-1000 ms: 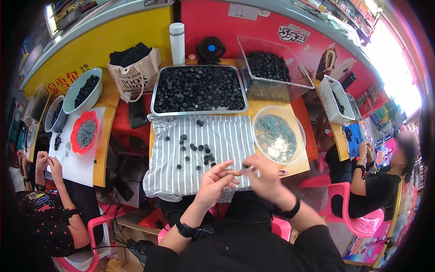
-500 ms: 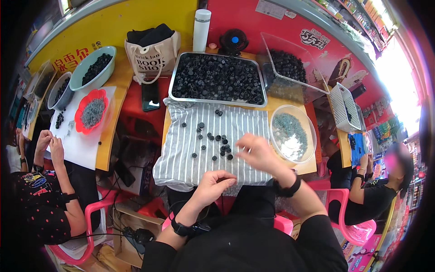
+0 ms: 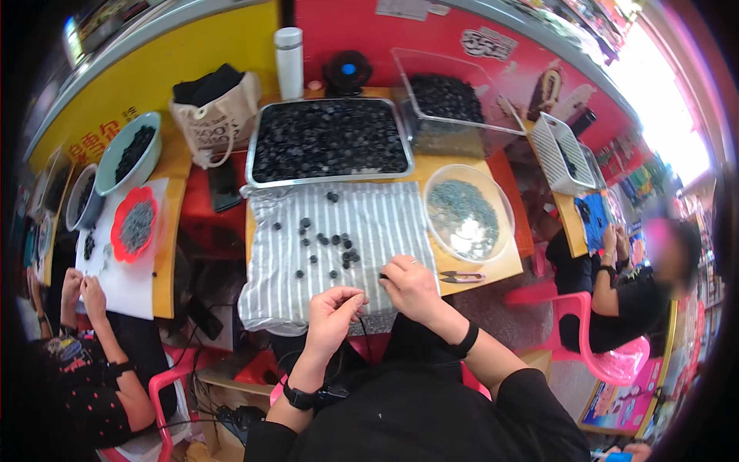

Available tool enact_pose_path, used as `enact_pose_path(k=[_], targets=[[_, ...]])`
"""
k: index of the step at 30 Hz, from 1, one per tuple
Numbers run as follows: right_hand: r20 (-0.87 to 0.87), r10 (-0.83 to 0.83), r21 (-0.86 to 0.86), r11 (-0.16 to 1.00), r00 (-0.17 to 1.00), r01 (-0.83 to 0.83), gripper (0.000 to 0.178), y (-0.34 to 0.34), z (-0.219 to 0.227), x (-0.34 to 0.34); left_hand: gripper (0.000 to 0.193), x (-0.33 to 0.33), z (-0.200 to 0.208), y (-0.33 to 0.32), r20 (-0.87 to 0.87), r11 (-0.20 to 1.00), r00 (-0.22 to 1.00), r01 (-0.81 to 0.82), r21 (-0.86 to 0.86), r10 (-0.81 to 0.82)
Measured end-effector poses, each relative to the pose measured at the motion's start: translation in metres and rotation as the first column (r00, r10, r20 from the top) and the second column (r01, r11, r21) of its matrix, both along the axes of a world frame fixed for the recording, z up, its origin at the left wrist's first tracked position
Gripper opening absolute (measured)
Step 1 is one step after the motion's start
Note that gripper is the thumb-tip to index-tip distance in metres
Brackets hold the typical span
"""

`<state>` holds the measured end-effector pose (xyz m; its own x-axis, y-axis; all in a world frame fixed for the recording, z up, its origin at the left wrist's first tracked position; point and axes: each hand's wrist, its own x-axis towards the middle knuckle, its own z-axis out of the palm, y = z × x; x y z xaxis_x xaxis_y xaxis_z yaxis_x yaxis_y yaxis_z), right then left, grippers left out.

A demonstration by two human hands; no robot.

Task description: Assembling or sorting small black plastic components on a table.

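Over the near edge of a grey-and-white striped cloth [image 3: 289, 266], my two hands are close together but apart. Between the thumb and fingers of my right hand [image 3: 413, 288] is a small round black part [image 3: 383, 276]. My left hand [image 3: 331, 317] is closed in a pinch; what its fingertips hold, if anything, is too small to tell. Several similar black parts [image 3: 334, 239] lie scattered on the cloth beyond my hands. Behind them, a metal tray [image 3: 331, 182] is heaped with more black parts.
To the right are a round clear tub [image 3: 508, 239] of grey-green bits and thread snips [image 3: 463, 276]. A clear bin [image 3: 454, 138], white bottle [image 3: 289, 65], small fan [image 3: 346, 75] and tote bag [image 3: 212, 127] stand behind. Co-workers sit left and right, one near a red bowl [image 3: 121, 240].
My right hand has come back from beside the black parts toward my left hand, with a black part in its fingers. The whole view has shifted, and the snips now show.
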<state>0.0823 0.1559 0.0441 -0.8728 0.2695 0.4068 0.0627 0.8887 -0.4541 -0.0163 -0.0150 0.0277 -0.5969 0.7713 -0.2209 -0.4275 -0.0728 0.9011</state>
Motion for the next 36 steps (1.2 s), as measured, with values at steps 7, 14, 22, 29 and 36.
enact_pose_path(k=[7, 14, 22, 29, 36], targets=[[-0.099, -0.273, -0.215, 0.945, 0.957, 0.247, 0.005, 0.074, 0.043, 0.031, 0.012, 0.006, 0.001, 0.006, -0.046, 1.000, 0.999, 0.028, 0.007, -0.027], [0.365, -0.283, -0.083, 0.939, 0.887, 0.334, 0.007, 0.141, 0.032, 0.054, 0.012, 0.006, 0.006, 0.007, -0.078, 1.000, 0.997, 0.009, -0.030, -0.011], [0.481, -0.179, -0.097, 0.962, 0.858, 0.256, 0.008, 0.149, 0.026, 0.052, 0.012, 0.003, 0.005, 0.004, -0.090, 0.999, 0.996, -0.025, -0.044, 0.020], [0.430, -0.104, -0.231, 0.948, 0.897, 0.220, 0.009, 0.150, 0.025, 0.057, 0.014, -0.010, -0.001, 0.001, -0.450, 0.976, 0.887, -0.176, -0.125, 0.102], [0.424, -0.225, 0.089, 0.974, 0.877, 0.207, 0.010, 0.148, 0.013, 0.054, 0.025, -0.016, 0.025, 0.040, -0.991, 0.906, 0.114, -0.409, -0.111, -0.070]])
